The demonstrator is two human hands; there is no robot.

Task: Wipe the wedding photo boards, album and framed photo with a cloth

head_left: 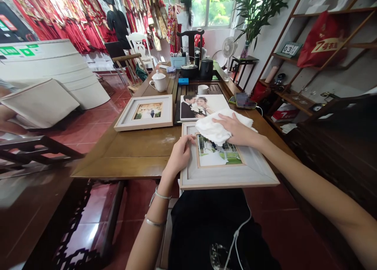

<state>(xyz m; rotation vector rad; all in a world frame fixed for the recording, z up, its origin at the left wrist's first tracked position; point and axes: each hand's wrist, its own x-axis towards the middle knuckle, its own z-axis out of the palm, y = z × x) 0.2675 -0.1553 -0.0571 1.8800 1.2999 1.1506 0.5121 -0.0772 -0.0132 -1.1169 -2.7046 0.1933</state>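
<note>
A picture frame (218, 176) with a wide pale border and light wood edging lies at the table's near edge, a wedding photo (219, 154) in its middle. My left hand (180, 154) grips its left side, with the fingers curled over the border. Under my right hand (234, 130), a bunched white cloth (209, 129) is pressed on the frame's far part, covering the top of the photo. Just beyond lies a print of a couple (203, 107), partly overlapped by the cloth. To the left is a second framed photo (149, 111), flat on the table.
On the wooden table (132, 154) stand a white lidded teapot (159, 81), a small white cup (203, 89), a blue box (183, 81) and a black kettle (206, 68). Phones (246, 100) with a cable lie at the right. Two people are farther back near hanging red garments (73, 19).
</note>
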